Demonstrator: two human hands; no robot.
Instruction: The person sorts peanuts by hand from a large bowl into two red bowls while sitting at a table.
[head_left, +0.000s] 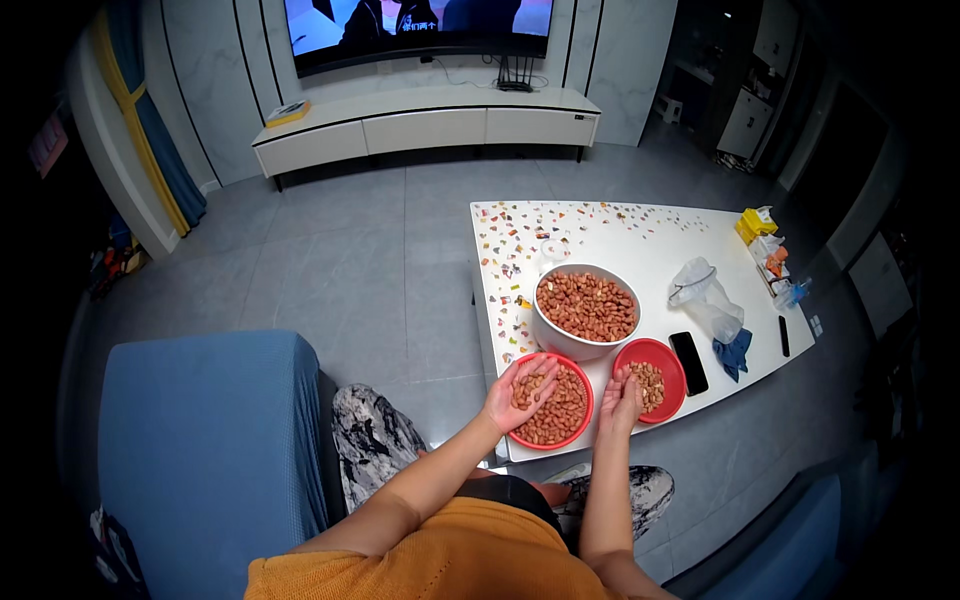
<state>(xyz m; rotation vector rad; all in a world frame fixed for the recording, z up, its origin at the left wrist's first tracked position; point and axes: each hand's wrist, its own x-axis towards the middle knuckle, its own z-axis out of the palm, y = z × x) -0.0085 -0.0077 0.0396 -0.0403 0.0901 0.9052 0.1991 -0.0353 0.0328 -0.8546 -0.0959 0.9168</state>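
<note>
Palm up, my left hand (523, 394) holds several reddish-brown peanuts over a red plastic basket (587, 420) filled with more shelled peanuts (556, 420). My right hand (621, 401) is at the left rim of a red bowl (675, 375), its fingers curled; whether anything is between them cannot be told. Paler peanuts (648, 386) lie in that bowl. Behind both stands a large white pot (574, 346), nearly full of reddish peanuts (589, 304).
The white table (637, 255) bears scattered stickers, a clear cup (553, 251), a black phone (688, 364), a plastic bag (709, 300), a blue cloth (733, 352) and a tissue pack (756, 223). A blue-covered seat (202, 435) stands at left.
</note>
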